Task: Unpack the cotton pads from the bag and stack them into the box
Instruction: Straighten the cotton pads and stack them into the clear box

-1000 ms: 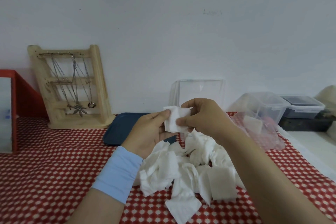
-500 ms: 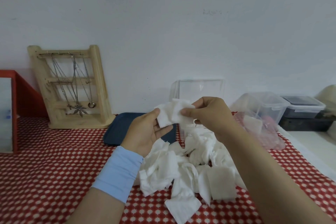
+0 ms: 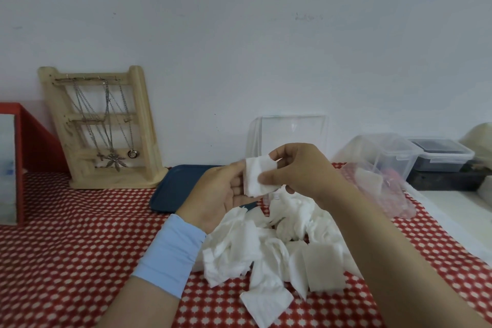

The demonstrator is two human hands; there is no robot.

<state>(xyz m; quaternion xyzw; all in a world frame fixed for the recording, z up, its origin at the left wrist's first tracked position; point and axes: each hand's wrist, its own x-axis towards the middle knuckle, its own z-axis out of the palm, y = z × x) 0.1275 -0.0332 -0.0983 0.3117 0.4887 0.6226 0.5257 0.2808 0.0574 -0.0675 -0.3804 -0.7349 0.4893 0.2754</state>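
Note:
A white square cotton pad (image 3: 257, 176) is held up between both hands above the table. My right hand (image 3: 300, 170) pinches its right edge between thumb and fingers. My left hand (image 3: 226, 189) holds its left side, fingers behind it and thumb on top. Below lies a loose pile of cotton pads (image 3: 277, 245) on the red checked cloth. A clear plastic box (image 3: 292, 133) with its lid raised stands behind my hands, its base hidden by them. A crumpled clear bag (image 3: 383, 189) with a pad inside lies to the right.
A wooden jewellery stand (image 3: 103, 128) with necklaces stands at back left, a dark blue tray (image 3: 178, 186) beside it. A red box (image 3: 32, 146) sits at the far left. Clear lidded containers (image 3: 394, 152) and a dark one (image 3: 442, 154) stand at back right, near the table's right edge.
Both hands kept working the pad: half a second ago they held it spread wider and slightly higher, now they have drawn together and it sits flat between them.

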